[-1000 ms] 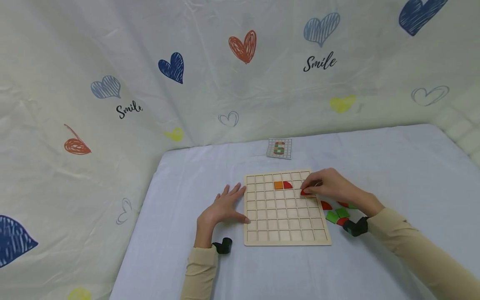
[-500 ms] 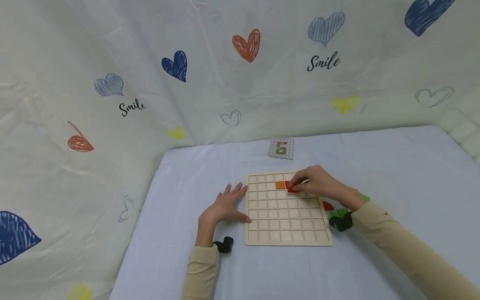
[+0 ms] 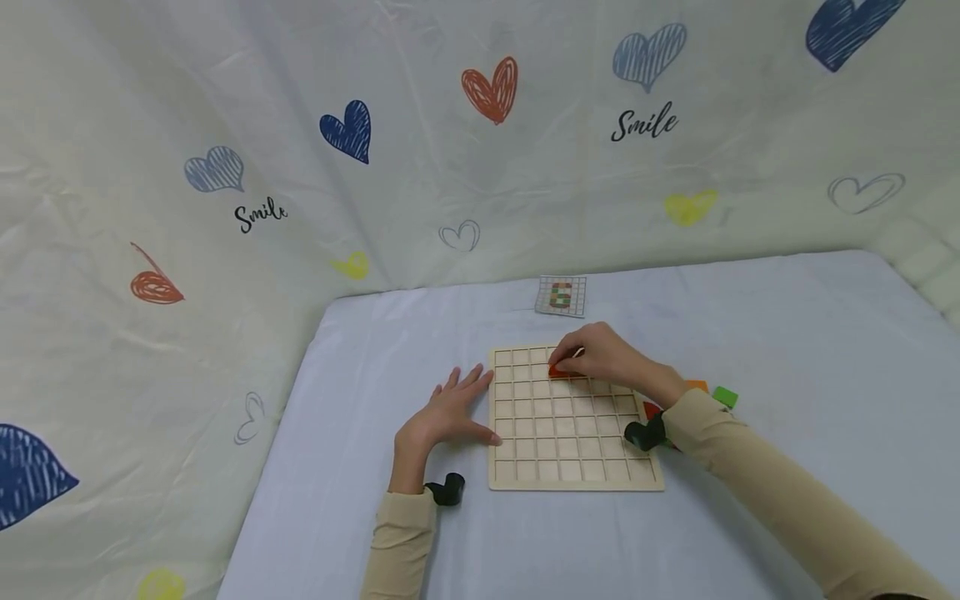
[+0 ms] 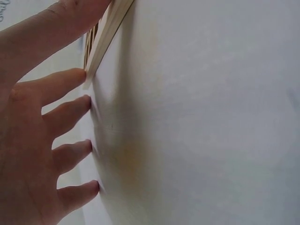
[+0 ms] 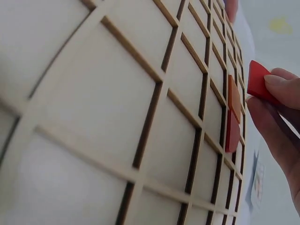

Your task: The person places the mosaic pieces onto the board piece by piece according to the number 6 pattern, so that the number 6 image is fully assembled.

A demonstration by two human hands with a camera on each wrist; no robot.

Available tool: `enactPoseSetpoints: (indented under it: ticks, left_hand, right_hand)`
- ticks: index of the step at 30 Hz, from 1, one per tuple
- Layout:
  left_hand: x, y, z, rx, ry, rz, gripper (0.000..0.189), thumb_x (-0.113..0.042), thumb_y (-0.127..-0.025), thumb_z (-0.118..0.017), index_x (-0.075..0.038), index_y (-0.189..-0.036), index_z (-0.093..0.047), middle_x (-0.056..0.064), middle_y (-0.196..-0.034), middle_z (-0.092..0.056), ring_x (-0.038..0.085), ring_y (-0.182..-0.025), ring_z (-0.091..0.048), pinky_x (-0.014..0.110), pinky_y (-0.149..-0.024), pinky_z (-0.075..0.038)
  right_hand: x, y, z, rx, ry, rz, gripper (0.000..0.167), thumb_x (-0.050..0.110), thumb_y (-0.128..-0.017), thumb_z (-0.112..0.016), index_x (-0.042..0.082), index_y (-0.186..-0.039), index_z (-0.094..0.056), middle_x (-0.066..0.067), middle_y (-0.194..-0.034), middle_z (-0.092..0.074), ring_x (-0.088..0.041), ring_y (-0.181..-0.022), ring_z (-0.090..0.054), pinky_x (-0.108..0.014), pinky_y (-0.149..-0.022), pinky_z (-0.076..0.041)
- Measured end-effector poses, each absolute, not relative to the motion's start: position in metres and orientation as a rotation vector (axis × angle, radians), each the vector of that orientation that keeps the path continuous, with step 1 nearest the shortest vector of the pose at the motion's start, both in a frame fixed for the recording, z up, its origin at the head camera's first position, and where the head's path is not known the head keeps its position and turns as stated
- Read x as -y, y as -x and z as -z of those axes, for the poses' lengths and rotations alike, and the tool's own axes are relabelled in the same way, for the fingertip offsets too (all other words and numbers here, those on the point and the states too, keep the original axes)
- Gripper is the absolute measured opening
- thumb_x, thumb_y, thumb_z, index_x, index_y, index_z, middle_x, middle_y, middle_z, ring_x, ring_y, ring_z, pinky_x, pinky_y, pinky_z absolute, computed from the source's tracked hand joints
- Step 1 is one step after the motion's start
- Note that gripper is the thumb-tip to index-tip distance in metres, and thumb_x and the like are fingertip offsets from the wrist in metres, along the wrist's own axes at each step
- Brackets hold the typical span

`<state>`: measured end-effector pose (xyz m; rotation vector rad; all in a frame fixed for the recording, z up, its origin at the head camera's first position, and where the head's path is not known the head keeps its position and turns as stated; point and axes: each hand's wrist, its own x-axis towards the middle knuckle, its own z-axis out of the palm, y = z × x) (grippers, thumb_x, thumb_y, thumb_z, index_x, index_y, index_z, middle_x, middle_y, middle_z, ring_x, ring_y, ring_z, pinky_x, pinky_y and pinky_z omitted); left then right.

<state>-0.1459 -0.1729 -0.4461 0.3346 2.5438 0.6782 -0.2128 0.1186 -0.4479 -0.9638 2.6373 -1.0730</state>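
A pale wooden grid board (image 3: pixel 525 479) lies on the white cloth. My left hand (image 3: pixel 446 417) rests at its left side with fingers spread, thumb and index fingertips at the frame; the left wrist view shows the other fingertips on the cloth. Over the upper part of the board, my right hand (image 3: pixel 600 354) pinches a red tile (image 5: pixel 256 80) between thumb and fingers. In the right wrist view that tile is tilted, close to an orange tile (image 5: pixel 234 99) and a red rounded tile (image 5: pixel 232 132) set side by side in grid cells. My right hand hides those cells from the head view.
Right of the board lie loose tiles: a red one (image 3: pixel 651 410), an orange one (image 3: pixel 697 385) and a green one (image 3: pixel 725 397), partly behind the right sleeve (image 3: pixel 750 467). A printed pattern card (image 3: pixel 561 285) lies beyond the board. A heart-printed sheet (image 3: pixel 405 208) hangs behind.
My right hand has carried the red tile leftward across the board toward the orange tile. The right forearm now covers more of the loose tiles. My left hand has stayed put.
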Motion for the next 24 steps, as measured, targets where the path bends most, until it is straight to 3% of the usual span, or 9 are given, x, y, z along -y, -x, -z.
enactPoseSetpoints:
  ticks: [24]
  left_hand:
    - [0.176, 0.146, 0.446, -2.538, -0.363, -0.654, 0.107, -0.04, -0.08, -0.089, -0.022, -0.165, -0.027, 0.001, -0.174, -0.013, 0.037, -0.161, 0.002, 0.063, -0.128, -0.006]
  right_hand:
    - [-0.083, 0.22, 0.461, -2.657, 1.113, 0.982, 0.008, 0.0, -0.09, -0.075, 0.004, -0.092, -0.081, -0.008, -0.091, -0.078, -0.024, -0.084, -0.073, -0.036, -0.075, -0.061]
